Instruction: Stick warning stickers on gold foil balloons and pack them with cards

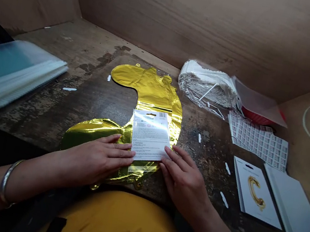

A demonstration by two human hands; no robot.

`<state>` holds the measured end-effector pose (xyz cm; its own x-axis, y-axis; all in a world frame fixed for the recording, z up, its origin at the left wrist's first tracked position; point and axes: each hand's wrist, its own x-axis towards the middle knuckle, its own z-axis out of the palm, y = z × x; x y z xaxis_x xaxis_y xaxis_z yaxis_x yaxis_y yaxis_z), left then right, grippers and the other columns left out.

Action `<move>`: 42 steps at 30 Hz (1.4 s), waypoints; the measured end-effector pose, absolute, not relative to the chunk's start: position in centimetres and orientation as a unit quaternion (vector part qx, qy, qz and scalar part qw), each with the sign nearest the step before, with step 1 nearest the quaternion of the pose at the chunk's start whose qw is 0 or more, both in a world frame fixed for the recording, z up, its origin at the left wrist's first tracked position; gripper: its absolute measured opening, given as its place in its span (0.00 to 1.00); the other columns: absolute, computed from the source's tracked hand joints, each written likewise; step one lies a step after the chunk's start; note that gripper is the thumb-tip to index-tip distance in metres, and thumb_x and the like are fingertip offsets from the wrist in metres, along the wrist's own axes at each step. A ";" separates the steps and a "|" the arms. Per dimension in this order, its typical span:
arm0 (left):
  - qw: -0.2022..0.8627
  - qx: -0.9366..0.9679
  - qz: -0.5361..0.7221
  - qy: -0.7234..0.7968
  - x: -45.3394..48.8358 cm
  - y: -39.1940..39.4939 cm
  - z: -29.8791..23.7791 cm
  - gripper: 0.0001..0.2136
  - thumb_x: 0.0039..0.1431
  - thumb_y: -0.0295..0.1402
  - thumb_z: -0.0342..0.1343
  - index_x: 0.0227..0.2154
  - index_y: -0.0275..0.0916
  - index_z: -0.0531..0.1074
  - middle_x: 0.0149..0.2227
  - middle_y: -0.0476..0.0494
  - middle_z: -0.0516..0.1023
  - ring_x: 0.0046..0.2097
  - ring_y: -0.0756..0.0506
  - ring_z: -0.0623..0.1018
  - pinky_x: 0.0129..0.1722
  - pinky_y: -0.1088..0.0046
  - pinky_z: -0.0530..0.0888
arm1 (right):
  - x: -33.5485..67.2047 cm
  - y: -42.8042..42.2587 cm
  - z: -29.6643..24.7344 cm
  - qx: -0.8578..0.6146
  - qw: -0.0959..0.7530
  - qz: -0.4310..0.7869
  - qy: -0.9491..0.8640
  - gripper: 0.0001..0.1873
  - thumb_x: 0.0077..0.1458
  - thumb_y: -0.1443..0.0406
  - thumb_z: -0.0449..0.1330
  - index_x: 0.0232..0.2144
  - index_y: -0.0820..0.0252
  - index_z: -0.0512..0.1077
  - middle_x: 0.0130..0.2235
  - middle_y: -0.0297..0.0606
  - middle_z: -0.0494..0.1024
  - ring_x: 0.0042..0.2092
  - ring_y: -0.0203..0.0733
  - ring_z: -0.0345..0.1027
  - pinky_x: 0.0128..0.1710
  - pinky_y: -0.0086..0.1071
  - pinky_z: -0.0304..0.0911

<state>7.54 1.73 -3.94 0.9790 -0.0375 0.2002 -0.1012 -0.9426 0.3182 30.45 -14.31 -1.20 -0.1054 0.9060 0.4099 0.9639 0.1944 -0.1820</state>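
A flat gold foil balloon [159,89], shaped like a backward C, lies on the dark wooden table. On its lower right part rests a white printed card [152,131] with a hang hole at the top and a clear sleeve edge below. My left hand [108,156] lies flat on the foil, fingertips at the card's lower left edge. At the lower right corner, my right hand [183,171] touches the card with fingers stretched out. Neither hand grips anything that I can see.
A stack of clear plastic sleeves [15,71] lies left. Back right are a bag of white sticks [208,85] and a red item [258,116]. Sticker sheets [258,140], a card picturing a gold C [257,192] and white cards [295,216] lie right. Small white cut-outs [227,169] are scattered.
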 end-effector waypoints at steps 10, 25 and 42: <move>0.213 0.974 0.076 -0.017 7.9 2.0 -3.0 0.19 0.65 0.29 0.49 0.58 0.42 0.65 0.59 0.45 0.71 0.62 0.45 0.66 0.67 0.61 0.49 | 28.7 -11.6 -2.6 -0.614 0.309 0.205 -0.697 0.03 0.54 0.70 0.62 0.31 0.59 0.71 0.39 0.41 0.73 0.46 0.44 0.66 0.45 0.37 0.68; 0.236 0.967 0.100 0.008 7.7 1.7 -3.2 0.17 0.64 0.28 0.49 0.55 0.40 0.67 0.57 0.43 0.73 0.61 0.44 0.68 0.67 0.61 0.47 | 26.2 -12.9 -2.4 -0.573 0.298 0.129 -0.753 0.10 0.60 0.74 0.55 0.43 0.63 0.71 0.43 0.45 0.72 0.49 0.44 0.63 0.50 0.38 0.65; 0.245 0.964 0.104 0.008 7.9 1.8 -3.2 0.20 0.60 0.25 0.50 0.55 0.42 0.68 0.57 0.44 0.73 0.61 0.44 0.68 0.66 0.59 0.47 | 26.9 -10.5 -1.5 -0.580 0.218 0.142 -0.772 0.08 0.61 0.69 0.54 0.36 0.59 0.73 0.35 0.42 0.73 0.40 0.44 0.62 0.39 0.37 0.66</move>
<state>7.88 1.84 -3.17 0.9783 0.0662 0.1962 -0.0356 -0.8797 0.4742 26.89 -10.49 -1.52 -0.2327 0.9572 0.1721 0.8339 0.2875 -0.4712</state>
